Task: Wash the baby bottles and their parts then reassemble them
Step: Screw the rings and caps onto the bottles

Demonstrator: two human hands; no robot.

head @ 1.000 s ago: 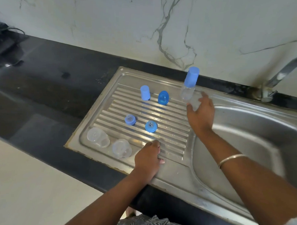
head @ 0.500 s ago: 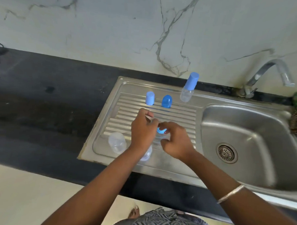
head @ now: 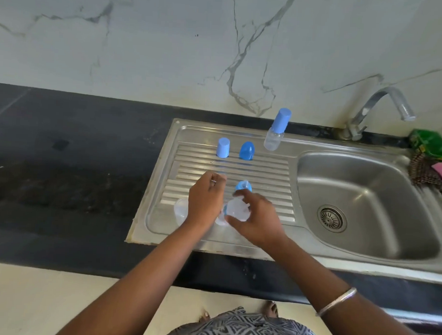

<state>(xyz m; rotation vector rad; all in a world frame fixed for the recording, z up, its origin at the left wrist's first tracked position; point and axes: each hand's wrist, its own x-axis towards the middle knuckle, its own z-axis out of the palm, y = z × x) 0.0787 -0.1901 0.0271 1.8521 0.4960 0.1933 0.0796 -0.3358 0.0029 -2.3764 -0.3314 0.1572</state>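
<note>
My right hand [head: 259, 223] grips a clear bottle body [head: 237, 210] just above the steel drainboard [head: 265, 174]. My left hand [head: 205, 199] is curled against the bottle's left end, where a sliver of a blue nipple ring [head: 224, 211] shows; most of that ring is hidden. A second blue ring with its nipple [head: 243, 186] sits on the drainboard just beyond my right fingers. Another clear bottle body [head: 180, 209] lies left of my left hand. Two blue caps [head: 223, 147] [head: 247, 150] stand at the back, with an assembled capped bottle [head: 276, 131] to their right.
The sink basin [head: 366, 189] with its drain lies to the right, and the tap [head: 384, 103] stands behind it. A green scrubber pack [head: 431, 145] and cloths sit at the far right. Black counter [head: 75, 166] stretches to the left.
My right hand came away from the assembled bottle to the front of the drainboard. Both hands closed in on the loose parts, and a clear bottle body was lifted off the drainboard.
</note>
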